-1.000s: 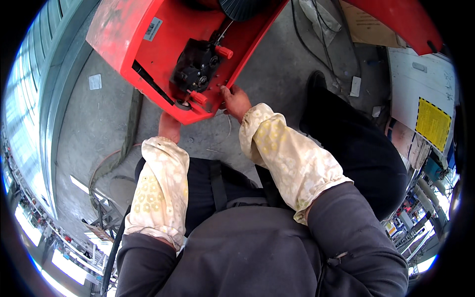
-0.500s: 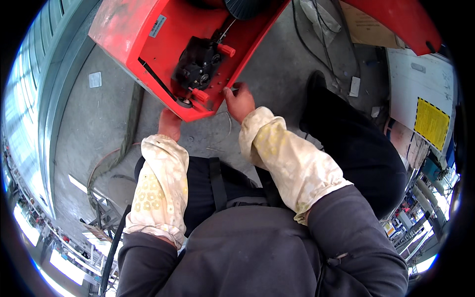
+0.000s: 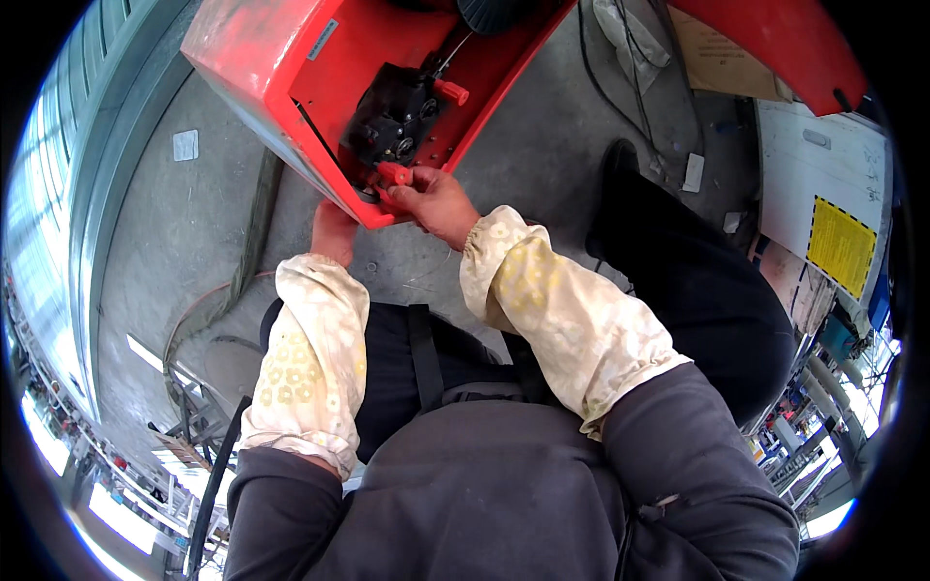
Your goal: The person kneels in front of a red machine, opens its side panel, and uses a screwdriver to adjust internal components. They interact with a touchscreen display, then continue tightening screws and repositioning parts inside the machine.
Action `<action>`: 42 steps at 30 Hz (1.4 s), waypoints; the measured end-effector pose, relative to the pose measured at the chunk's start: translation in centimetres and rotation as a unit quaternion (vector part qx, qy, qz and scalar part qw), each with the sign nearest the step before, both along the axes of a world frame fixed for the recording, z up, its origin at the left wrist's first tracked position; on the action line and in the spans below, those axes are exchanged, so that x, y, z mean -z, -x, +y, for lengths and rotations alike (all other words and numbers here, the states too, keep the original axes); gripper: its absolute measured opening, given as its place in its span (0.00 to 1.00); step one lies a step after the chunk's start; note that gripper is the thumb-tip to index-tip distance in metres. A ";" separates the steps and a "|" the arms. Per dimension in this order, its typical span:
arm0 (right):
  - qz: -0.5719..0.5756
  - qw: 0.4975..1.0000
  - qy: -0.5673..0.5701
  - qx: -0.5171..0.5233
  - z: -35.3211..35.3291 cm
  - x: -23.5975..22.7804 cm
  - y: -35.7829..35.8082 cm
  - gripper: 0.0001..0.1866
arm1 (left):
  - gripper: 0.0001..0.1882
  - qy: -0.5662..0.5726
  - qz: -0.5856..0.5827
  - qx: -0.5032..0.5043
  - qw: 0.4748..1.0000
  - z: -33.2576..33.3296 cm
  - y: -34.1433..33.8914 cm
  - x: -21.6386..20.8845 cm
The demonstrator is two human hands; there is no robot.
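Note:
A red metal housing (image 3: 254, 48) stands open in front of me. Inside is a black wire-feed mechanism (image 3: 389, 114) with a thin wire running to a dark spool (image 3: 484, 14). My right hand (image 3: 441, 205) reaches over the housing's near corner, thumb and fingers closed on the lower red knob (image 3: 393, 173) of the mechanism. A second red knob (image 3: 451, 92) sits farther up, untouched. My left hand (image 3: 334, 232) is at the near left corner, against the outer side of the housing; its fingers are hidden behind the wall.
A hose-like strip (image 3: 254, 228) lies on the floor at the left. At the right are black cables (image 3: 620, 107), a plastic bag (image 3: 630, 44), a cardboard box (image 3: 722, 58) and a white cabinet (image 3: 823, 165) with a yellow label. The raised red cover (image 3: 785, 44) is at the upper right.
My right hand has moved left and inward from the housing's right edge onto the lower red knob. The housing appears slightly shifted up and right. My left hand stays at the near corner.

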State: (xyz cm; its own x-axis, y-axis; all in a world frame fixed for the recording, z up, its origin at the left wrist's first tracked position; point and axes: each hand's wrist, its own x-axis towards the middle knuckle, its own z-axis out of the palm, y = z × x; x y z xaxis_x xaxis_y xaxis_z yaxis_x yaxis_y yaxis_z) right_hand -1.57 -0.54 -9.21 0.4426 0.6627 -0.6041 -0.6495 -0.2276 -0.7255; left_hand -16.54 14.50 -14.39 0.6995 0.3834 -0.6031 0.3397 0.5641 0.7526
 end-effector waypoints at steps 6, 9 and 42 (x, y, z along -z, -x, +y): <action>-0.077 0.996 -0.041 -0.026 0.4 -1.5 -2.2 0.10 | 0.20 0.008 0.006 0.032 0.999 -0.3 -0.5 -1.3; -0.002 0.999 -0.007 -0.035 -1.1 -1.3 -3.9 0.10 | 0.19 0.058 0.029 -0.011 0.998 -0.1 -0.6 -1.7; -0.146 0.871 0.254 -0.394 -15.3 -1.8 -5.1 0.23 | 0.15 0.008 -0.005 -0.064 0.998 -0.8 -0.8 -0.8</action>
